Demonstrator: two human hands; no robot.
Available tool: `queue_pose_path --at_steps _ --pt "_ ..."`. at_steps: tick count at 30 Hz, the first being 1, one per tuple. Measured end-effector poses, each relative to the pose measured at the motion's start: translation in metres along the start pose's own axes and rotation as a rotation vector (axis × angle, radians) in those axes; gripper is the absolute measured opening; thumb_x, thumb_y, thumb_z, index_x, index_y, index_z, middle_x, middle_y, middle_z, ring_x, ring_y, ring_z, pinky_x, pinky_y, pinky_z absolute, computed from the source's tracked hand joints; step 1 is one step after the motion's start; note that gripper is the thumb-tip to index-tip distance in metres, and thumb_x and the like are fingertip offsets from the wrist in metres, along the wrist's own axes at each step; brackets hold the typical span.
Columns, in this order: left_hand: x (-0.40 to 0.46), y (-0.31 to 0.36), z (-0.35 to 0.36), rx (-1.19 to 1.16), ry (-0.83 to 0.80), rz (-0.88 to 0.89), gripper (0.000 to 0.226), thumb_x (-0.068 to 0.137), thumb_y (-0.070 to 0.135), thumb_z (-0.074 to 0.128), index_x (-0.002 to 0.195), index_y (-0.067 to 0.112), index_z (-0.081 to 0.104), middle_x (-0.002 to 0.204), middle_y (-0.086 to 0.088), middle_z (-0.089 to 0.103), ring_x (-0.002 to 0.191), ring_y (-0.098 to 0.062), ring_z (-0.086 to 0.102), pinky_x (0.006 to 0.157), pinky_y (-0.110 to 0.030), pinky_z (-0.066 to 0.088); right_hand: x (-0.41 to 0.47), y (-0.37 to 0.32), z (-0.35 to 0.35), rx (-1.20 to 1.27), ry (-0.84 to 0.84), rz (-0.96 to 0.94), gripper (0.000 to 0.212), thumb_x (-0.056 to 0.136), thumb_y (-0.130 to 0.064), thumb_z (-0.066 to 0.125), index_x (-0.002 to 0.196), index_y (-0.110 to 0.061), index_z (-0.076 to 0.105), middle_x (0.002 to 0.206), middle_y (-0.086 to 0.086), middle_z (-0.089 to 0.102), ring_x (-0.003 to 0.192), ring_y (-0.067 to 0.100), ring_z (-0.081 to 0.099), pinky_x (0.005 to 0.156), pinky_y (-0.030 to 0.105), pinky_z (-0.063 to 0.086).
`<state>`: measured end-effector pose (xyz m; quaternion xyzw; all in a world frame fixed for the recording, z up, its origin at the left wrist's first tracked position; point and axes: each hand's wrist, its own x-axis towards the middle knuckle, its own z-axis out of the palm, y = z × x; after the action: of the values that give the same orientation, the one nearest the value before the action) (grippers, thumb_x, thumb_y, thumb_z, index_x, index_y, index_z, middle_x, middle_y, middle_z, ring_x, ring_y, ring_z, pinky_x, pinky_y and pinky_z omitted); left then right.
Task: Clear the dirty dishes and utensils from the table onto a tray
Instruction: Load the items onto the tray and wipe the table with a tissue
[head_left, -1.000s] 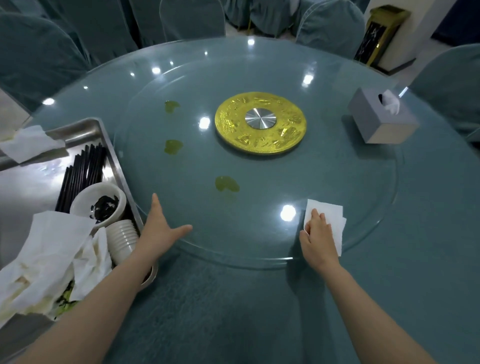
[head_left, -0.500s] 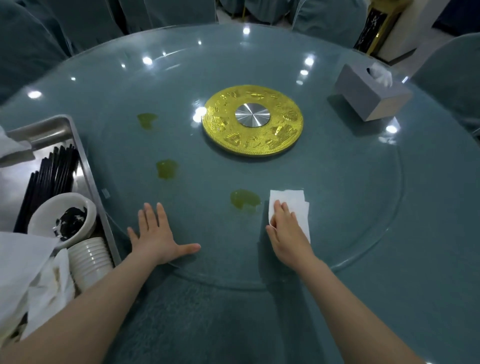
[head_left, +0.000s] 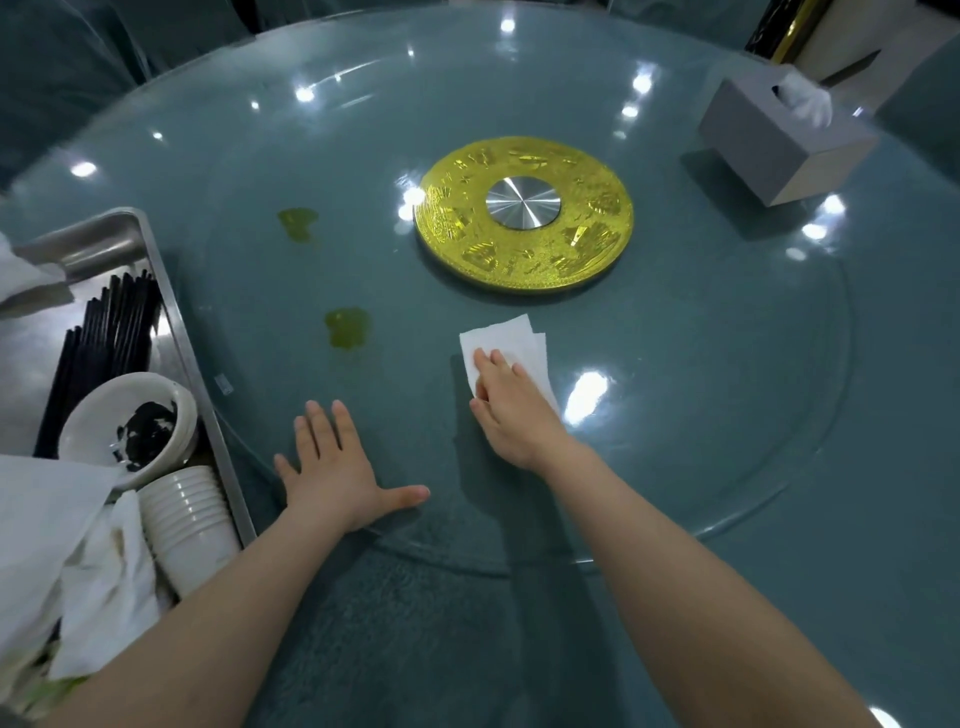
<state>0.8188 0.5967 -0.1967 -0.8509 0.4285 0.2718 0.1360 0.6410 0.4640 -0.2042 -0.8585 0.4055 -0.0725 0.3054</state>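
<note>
Pressing down with flat, straight fingers, the right hand (head_left: 511, 402) holds a folded white napkin (head_left: 506, 345) against the glass turntable (head_left: 675, 374); part of the napkin shows beyond the fingertips. The left hand (head_left: 332, 467) lies palm down on the glass near its front edge, fingers spread and straight, thumb pointing to the right, holding nothing. Both bare forearms reach in from the bottom of the view.

Just left of the napkin sits a yellow-green spill (head_left: 347, 327) on the glass, and a second spill (head_left: 298, 223) lies farther back and to the left. Behind the napkin, at the centre of the turntable, is a round gold disc (head_left: 524, 215) with a silver hub.

At the left edge of the round, blue-green surface (head_left: 857, 519) stands a metal tray (head_left: 171, 322). It holds a bundle of black chopsticks (head_left: 104, 338), a white bowl (head_left: 130, 421) with dark residue inside, a stack of white cups (head_left: 189, 519) lying on its side just in front of the bowl, and crumpled white napkins (head_left: 62, 561) piled at the near end.

Far to the right, on the surface beyond the turntable, a grey tissue box (head_left: 779, 140) stands with a white tissue sticking out of the top. Chairs in blue-green covers ring the far side.
</note>
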Motion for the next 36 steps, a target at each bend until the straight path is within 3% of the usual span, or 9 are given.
queue_pose_path --at_steps 4,9,14,18,21,24,28,33,36 --pt "0.001 -0.002 0.000 0.012 0.028 0.012 0.154 0.041 0.099 0.043 0.139 0.012 -0.038 0.150 -0.014 -0.038 0.143 -0.032 -0.025 0.114 -0.060 0.004 -0.014 -0.007 0.003 0.016 -0.071 -0.018 0.050 0.100 -0.021 0.035 0.144 0.001 0.026 0.152 0.007 0.030 0.147 0.018 0.004 0.118 0.030 0.002" --pt "-0.008 0.006 -0.001 0.026 0.056 0.018 0.153 0.044 0.099 0.043 0.143 0.009 -0.032 0.152 -0.017 -0.033 0.144 -0.035 -0.021 0.113 -0.061 0.008 -0.049 -0.013 0.013 0.019 -0.073 -0.036 0.058 0.100 -0.020 0.036 0.150 -0.004 0.011 0.142 0.005 0.042 0.148 0.016 0.003 0.116 0.025 0.001" --pt "-0.030 0.022 0.002 0.063 0.094 0.042 0.144 0.054 0.097 0.037 0.146 0.005 -0.024 0.155 -0.021 -0.022 0.146 -0.036 -0.011 0.111 -0.059 0.017 -0.070 -0.005 0.007 0.081 -0.057 0.059 0.057 0.101 -0.018 0.033 0.152 -0.007 0.012 0.132 0.005 0.048 0.148 0.012 0.003 0.118 0.025 0.000" --pt "-0.047 0.022 0.005 0.132 0.206 0.155 0.114 0.074 0.087 0.028 0.152 0.010 -0.001 0.157 -0.019 0.006 0.142 -0.034 0.015 0.104 -0.046 0.033 -0.084 0.010 -0.005 0.105 -0.041 0.119 0.055 0.101 -0.017 0.033 0.152 -0.008 0.013 0.105 -0.011 0.046 0.147 0.011 0.005 0.115 0.022 -0.001" --pt "-0.048 0.013 0.000 -0.135 0.354 0.283 0.071 0.090 0.064 0.039 0.140 0.014 0.042 0.139 -0.009 0.044 0.125 -0.027 0.043 0.095 -0.038 0.041 -0.093 0.021 -0.011 0.121 -0.008 0.178 0.054 0.101 -0.016 0.034 0.151 -0.007 0.016 0.094 -0.013 0.044 0.147 0.012 0.008 0.114 0.021 -0.002" --pt "-0.044 0.005 0.001 -0.288 0.377 0.394 0.048 0.094 0.043 0.050 0.135 0.017 0.049 0.136 -0.003 0.052 0.121 -0.022 0.051 0.098 -0.035 0.040 -0.104 0.030 -0.014 0.145 0.035 0.243 0.054 0.101 -0.014 0.035 0.151 -0.007 0.016 0.093 -0.011 0.045 0.147 0.013 0.008 0.114 0.022 -0.001" --pt "-0.034 -0.003 0.002 -0.355 0.440 0.415 0.072 0.088 0.038 0.064 0.146 0.010 0.033 0.150 -0.008 0.037 0.139 -0.022 0.033 0.112 -0.035 0.028 -0.122 0.024 -0.013 0.191 0.059 0.259 0.054 0.101 -0.014 0.035 0.151 -0.007 0.016 0.096 -0.013 0.045 0.147 0.012 0.007 0.112 0.018 -0.002" --pt "-0.013 -0.027 -0.004 -0.256 0.325 0.193 0.119 0.073 0.063 0.067 0.152 0.009 -0.004 0.161 -0.010 -0.005 0.148 -0.023 0.000 0.117 -0.047 0.008 -0.149 -0.006 0.012 0.175 -0.005 0.153 0.052 0.100 -0.019 0.036 0.149 -0.009 0.023 0.090 -0.018 0.044 0.146 0.011 0.011 0.115 0.020 0.002" --pt "-0.005 -0.034 -0.010 -0.248 0.289 0.102 0.133 0.064 0.074 0.066 0.151 0.008 -0.010 0.160 -0.011 -0.012 0.148 -0.026 -0.006 0.117 -0.049 0.005 -0.156 -0.004 0.008 0.231 -0.007 0.160 0.044 0.103 -0.024 0.032 0.145 -0.010 0.035 0.131 -0.007 0.052 0.146 0.007 0.011 0.117 0.021 0.004"
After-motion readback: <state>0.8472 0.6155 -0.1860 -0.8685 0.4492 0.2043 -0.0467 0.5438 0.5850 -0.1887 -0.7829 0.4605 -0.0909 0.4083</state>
